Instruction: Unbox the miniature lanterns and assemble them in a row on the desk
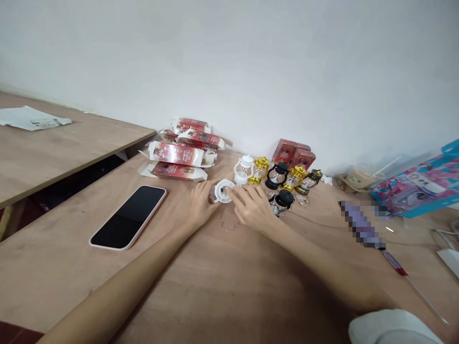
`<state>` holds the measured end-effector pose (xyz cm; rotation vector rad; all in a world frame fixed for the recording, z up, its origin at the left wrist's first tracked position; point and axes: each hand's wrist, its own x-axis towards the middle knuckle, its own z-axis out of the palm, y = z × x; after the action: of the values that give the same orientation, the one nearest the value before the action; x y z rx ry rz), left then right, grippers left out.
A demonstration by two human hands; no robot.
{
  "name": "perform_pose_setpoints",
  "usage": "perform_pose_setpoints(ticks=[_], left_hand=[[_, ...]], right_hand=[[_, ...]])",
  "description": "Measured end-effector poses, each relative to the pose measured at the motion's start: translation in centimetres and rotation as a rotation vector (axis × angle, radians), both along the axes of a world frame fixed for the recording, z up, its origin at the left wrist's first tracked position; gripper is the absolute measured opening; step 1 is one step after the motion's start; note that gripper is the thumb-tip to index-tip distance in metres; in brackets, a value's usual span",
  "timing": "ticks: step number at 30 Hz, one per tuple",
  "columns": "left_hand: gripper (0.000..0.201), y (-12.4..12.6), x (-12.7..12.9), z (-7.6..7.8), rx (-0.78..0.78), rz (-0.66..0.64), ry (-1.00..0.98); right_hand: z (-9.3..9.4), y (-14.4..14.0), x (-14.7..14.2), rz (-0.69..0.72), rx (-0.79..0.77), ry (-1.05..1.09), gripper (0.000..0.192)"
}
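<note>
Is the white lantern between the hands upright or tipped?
Tipped. The white lantern lies on its side, round base facing the camera, unlike the standing lanterns behind it.

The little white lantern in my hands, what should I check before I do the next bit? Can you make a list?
1. Both hands on the white lantern: ok, left hand and right hand touch it.
2. Lantern lying on its side on the table: ok.
3. Grip firm: cannot tell, fingers hide it.
4. Other lanterns standing clear: not ok, they crowd close by the right hand.
5. Phone out of the way: ok, it lies off to the left.
6. Screwdriver within reach: cannot tell.
</note>
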<state>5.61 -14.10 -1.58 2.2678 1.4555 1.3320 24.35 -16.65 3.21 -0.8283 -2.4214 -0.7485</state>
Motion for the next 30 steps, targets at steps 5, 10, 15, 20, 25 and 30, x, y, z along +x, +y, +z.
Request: perform_pose_setpoints(ticks=[5,10,15,20,25,30], left_hand=[[0.043,-0.1,0.2,0.0,-0.014,0.058,-0.003],[0.044,-0.1,0.1,0.0,-0.018,0.064,-0.011],[0.044,-0.2,0.0,0.3,-0.013,0.054,0.013],[0.045,-0.1,0.1,0.2,-0.003,0.036,0.018],[0.043,0.2,0.0,-0.2,-0.004,0.039,0.004],[0.042,0.2,0.0,0.0,0.006,0.049,-0.033]], right_hand=[[-1.2,-1.1,2.1,-0.043,-0.176,0.204,0.033],[-2.6,-1.4,3.3,0.010,-0.315,0.004,0.027],[-2.2,-0.4,2.8,0.048,-0.314,-0.245,0.022],[-1.7,-0.5,2.6,0.042,-0.390,-0.289,0.017],[-1.7,-0.5,2.7,0.053,-0.586,-0.052,0.020],[-1.3,1.1,1.8,-0.042,-0.598,0.155,0.025]])
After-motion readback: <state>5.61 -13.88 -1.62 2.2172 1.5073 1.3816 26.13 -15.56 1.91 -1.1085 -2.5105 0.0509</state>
